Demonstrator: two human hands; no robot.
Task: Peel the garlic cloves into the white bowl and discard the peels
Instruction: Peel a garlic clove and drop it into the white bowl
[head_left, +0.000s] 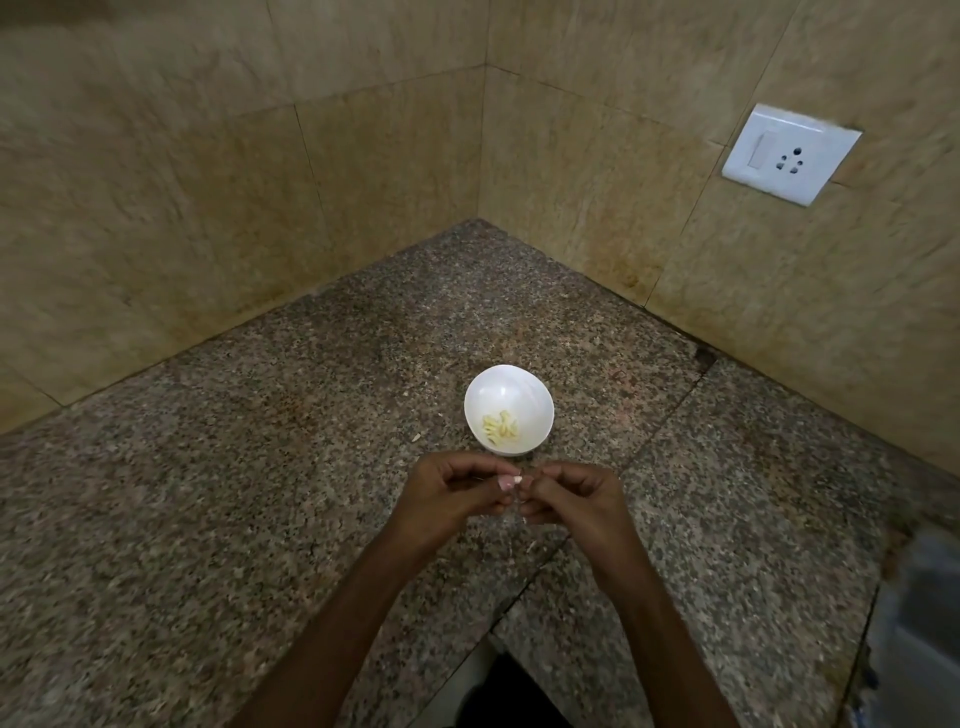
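Both hands' fingers pinch one garlic clove (510, 481) | just before white bowl (537, 410)

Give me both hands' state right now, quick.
Left hand: fingers closed on a garlic clove.
Right hand: fingers pinched at the same clove, apparently working the peel.
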